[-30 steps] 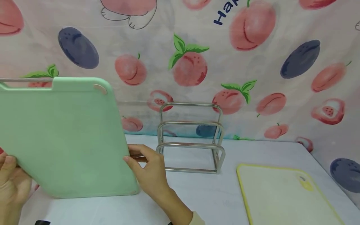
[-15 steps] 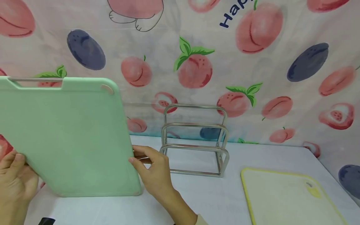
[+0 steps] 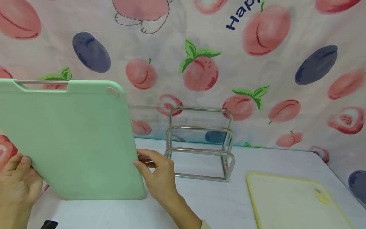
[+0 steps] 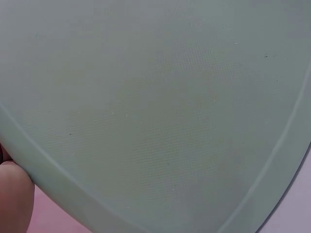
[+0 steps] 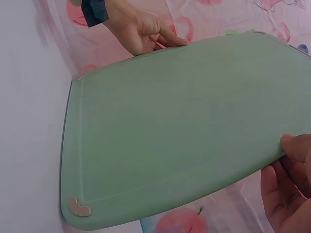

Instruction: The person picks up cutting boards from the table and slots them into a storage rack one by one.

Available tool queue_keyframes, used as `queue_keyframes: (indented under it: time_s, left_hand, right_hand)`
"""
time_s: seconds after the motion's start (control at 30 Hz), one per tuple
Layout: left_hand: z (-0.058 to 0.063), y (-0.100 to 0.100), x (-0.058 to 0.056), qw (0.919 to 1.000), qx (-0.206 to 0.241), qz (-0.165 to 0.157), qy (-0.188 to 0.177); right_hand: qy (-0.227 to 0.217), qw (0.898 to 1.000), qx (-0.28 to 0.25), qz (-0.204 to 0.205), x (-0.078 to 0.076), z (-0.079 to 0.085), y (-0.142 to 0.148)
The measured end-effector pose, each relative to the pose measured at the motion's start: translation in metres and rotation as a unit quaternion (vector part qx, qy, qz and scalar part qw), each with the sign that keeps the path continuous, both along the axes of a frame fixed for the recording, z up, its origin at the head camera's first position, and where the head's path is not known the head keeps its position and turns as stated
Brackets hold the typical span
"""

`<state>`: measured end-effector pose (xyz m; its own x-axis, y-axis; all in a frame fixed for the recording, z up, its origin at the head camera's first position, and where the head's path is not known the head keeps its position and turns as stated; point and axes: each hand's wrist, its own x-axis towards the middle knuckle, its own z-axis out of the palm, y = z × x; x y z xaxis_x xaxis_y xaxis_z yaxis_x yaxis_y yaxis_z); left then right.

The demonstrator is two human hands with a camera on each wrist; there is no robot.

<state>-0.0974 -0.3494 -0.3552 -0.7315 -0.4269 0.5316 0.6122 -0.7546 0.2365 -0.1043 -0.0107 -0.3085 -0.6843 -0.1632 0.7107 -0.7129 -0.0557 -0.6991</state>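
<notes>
A large green cutting board (image 3: 77, 140) with a metal handle bar along its top stands upright at the left of the head view, its lower edge at the white table. My left hand (image 3: 21, 179) grips its left edge, thumb on the near face. On the opposite edge, my right hand (image 3: 157, 175) pinches the board between thumb and fingers. The right wrist view shows both the left hand (image 5: 141, 29) and the right hand (image 5: 289, 179) on the board's edges, with a beige corner pad (image 5: 79, 208) below. Board surface fills most of the left wrist view.
A metal rack (image 3: 200, 149) with several upright hoops stands behind and right of my right hand. Farther right, a white cutting board with a yellow rim (image 3: 297, 200) lies flat on the table (image 3: 120, 214). A small black object (image 3: 49, 224) shows at the front edge. Fruit-printed cloth (image 3: 171, 57) hangs behind.
The whole scene has shifted rightward and slightly down in the head view. Both hands keep their hold on the green board, which stays upright and nearly in place.
</notes>
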Motion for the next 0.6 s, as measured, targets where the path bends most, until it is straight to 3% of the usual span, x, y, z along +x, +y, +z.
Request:
queue_keyframes:
  time_s: [0.3, 0.4, 0.47, 0.53, 0.6]
  left_hand:
    - [-0.009, -0.007, 0.003, 0.9979, -0.002, -0.062, 0.021]
    - [-0.01, -0.003, 0.003, 0.9989, -0.01, -0.039, 0.023]
    - [-0.01, -0.003, 0.002, 0.9994, -0.018, -0.017, 0.022]
    - [-0.011, -0.006, 0.002, 0.9983, -0.05, 0.026, 0.018]
    - [-0.012, -0.013, 0.001, 0.9921, -0.108, 0.061, 0.016]
  right_hand:
    - [-0.002, 1.0, -0.014, -0.016, -0.01, -0.024, -0.008]
    - [0.0, 0.999, -0.033, -0.021, -0.006, -0.021, -0.009]
    - [0.026, 0.998, -0.037, -0.034, -0.002, -0.015, -0.008]
    - [0.053, 0.997, -0.043, -0.045, 0.001, -0.01, -0.008]
    - [0.075, 0.995, -0.047, -0.053, 0.001, -0.007, -0.008]
